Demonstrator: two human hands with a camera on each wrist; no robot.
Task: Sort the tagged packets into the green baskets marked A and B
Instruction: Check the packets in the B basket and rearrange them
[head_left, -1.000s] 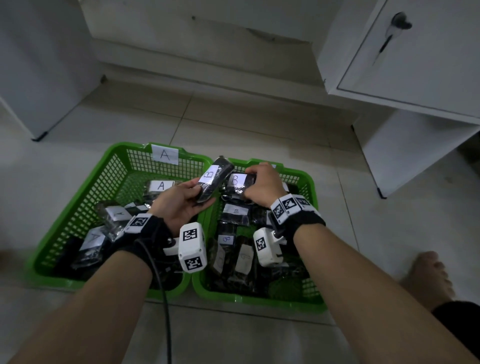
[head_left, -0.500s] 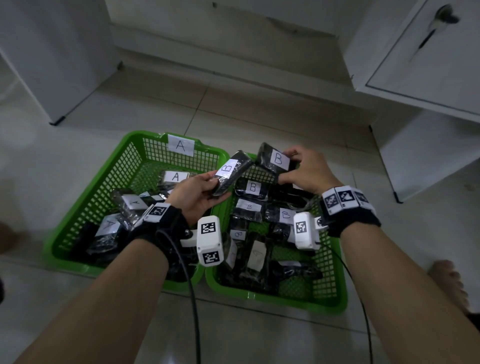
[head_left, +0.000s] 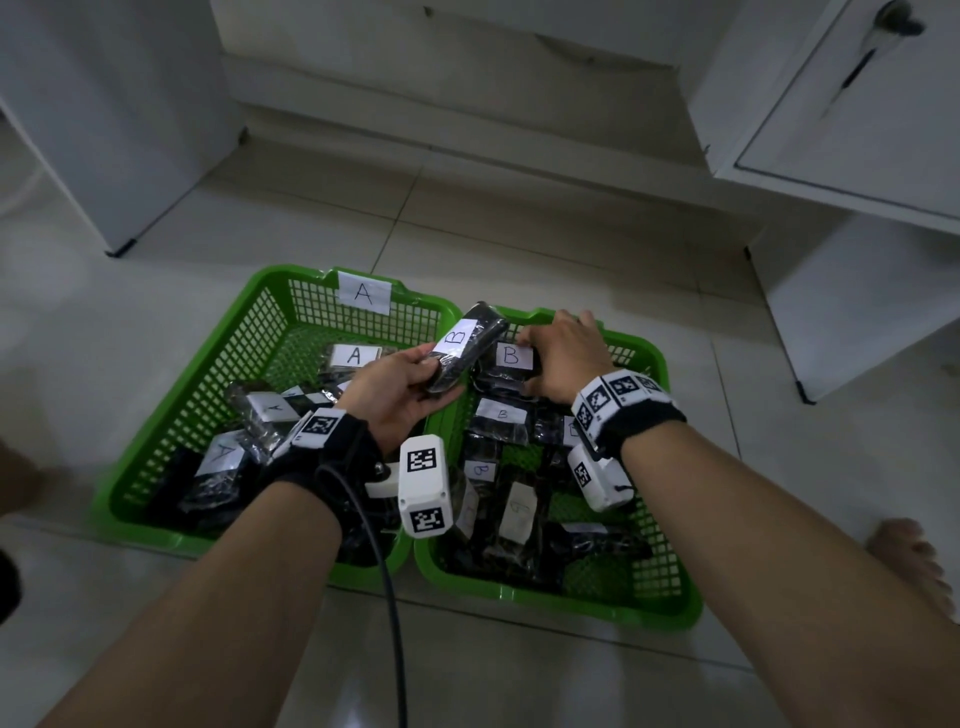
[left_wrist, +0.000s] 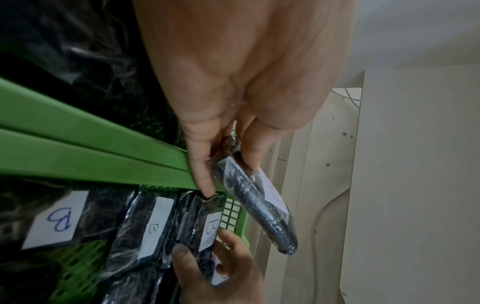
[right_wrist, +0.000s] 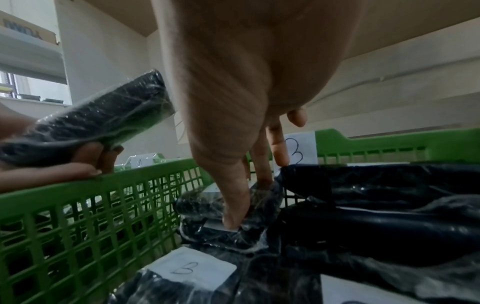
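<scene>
Two green baskets stand side by side on the floor: basket A (head_left: 208, 374) on the left, basket B (head_left: 550, 603) on the right. Both hold several black wrapped packets with white tags. My left hand (head_left: 436, 374) grips a black packet tagged B (head_left: 465, 343) by its near end, tilted up over the rims where the baskets meet; it also shows in the wrist views (left_wrist: 254, 205) (right_wrist: 98, 123). My right hand (head_left: 530, 364) pinches another B-tagged packet (head_left: 511, 358) (left_wrist: 213, 228) low at the far end of basket B, among the other B packets.
A white cabinet (head_left: 857, 130) overhangs the floor at the right, and a white unit (head_left: 104, 104) stands at the back left. A bare foot (head_left: 909, 561) rests right of basket B. A black cable (head_left: 389, 597) hangs from my left wrist.
My right hand has brought its B packet down from above the far rim into basket B. The left hand keeps hold of its B packet in about the same place.
</scene>
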